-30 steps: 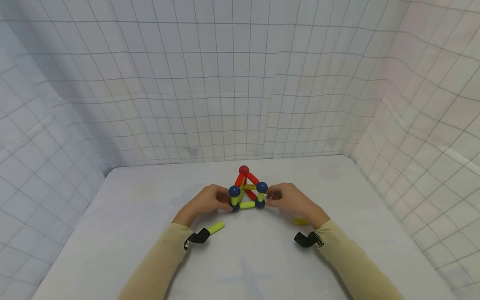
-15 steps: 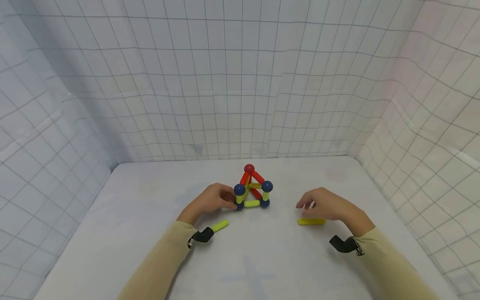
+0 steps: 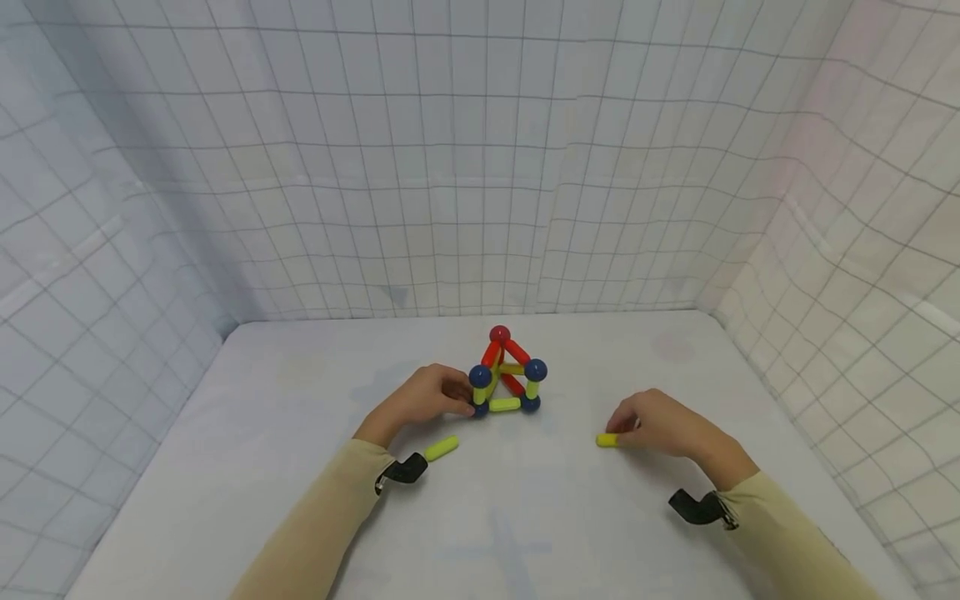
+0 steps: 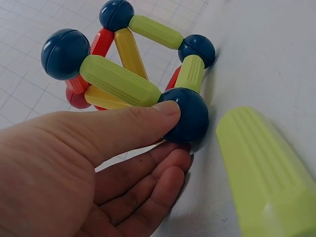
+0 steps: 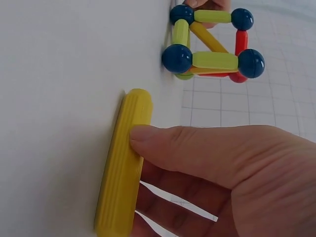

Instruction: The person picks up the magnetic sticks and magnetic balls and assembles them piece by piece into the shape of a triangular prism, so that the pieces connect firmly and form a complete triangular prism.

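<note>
1. Yellow rod (image 5: 123,168) lies flat on the white table (image 3: 525,517), right of the rod-and-ball frame (image 3: 506,375) and well apart from it. Only its left tip shows in the head view (image 3: 606,440).
2. Right hand (image 3: 660,425) is on that rod — thumb (image 5: 163,140) on top, fingers curled round the far side. Grasping it, not lifted yet.
3. Left hand (image 3: 427,396) steadies the frame: thumb (image 4: 148,118) and fingers clasp the near-left blue ball (image 4: 185,114) at table level.
4. The frame is blue balls and one red ball (image 3: 499,335) at the top, joined by lime and red rods.
5. A loose lime rod (image 3: 441,448) lies just beside the left wrist, clear of the frame.
6. Risks, as I judge them:
   - The frame is held at one corner only — a sideways nudge from the incoming rod could likely pop a joint or tip it.
   - The left wrist could sweep the lime rod away.
   - A shallow pinch on the round yellow rod could let it roll or slip.
</note>
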`<state>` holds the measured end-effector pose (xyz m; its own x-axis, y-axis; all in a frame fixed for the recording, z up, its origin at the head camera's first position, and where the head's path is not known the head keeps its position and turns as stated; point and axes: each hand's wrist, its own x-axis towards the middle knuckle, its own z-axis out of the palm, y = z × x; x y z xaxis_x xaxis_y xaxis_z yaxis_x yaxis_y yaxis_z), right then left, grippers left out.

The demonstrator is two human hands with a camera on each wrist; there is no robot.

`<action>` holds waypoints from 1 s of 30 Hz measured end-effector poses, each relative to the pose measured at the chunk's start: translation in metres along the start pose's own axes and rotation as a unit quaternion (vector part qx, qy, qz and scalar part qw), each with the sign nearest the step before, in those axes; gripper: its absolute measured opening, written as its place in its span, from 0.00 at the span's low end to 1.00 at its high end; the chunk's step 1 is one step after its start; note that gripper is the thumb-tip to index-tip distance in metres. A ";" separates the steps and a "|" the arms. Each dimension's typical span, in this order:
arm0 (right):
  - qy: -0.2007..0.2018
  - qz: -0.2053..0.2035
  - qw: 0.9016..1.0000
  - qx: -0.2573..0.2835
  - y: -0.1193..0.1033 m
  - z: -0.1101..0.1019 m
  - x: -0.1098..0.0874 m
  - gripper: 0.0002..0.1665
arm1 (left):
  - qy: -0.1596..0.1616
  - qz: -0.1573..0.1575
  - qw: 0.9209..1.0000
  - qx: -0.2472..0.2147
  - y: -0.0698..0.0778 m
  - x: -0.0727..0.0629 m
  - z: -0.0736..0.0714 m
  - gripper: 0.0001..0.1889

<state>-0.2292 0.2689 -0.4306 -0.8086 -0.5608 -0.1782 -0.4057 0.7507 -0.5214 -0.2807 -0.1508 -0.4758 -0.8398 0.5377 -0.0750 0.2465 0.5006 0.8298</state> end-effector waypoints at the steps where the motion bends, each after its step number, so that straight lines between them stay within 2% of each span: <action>1: 0.003 -0.001 1.000 -0.002 0.000 0.001 0.000 0.06 | -0.001 0.000 1.000 0.000 0.000 0.000 0.000 0.15; 7: 0.020 -0.004 1.000 -0.011 -0.001 0.006 -0.006 0.05 | -0.001 -0.002 1.000 -0.001 0.002 -0.001 0.001 0.15; 15: 0.037 0.004 0.999 -0.006 -0.002 0.011 -0.009 0.10 | 0.003 -0.006 1.000 -0.001 0.003 -0.001 0.001 0.14; 26: 0.036 -0.010 0.999 -0.013 -0.002 0.014 -0.010 0.11 | 0.000 -0.006 1.000 0.004 0.004 -0.001 0.001 0.14; 30: 0.052 -0.022 0.998 -0.018 -0.005 0.011 -0.006 0.11 | 0.004 -0.010 1.000 0.006 0.005 -0.001 0.002 0.15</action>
<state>-0.2178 0.2649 -0.4360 -0.8292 -0.5549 -0.0669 -0.4550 0.7397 -0.4957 -0.2774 -0.1478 -0.4724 -0.8486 0.5219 -0.0867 0.2355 0.5195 0.8214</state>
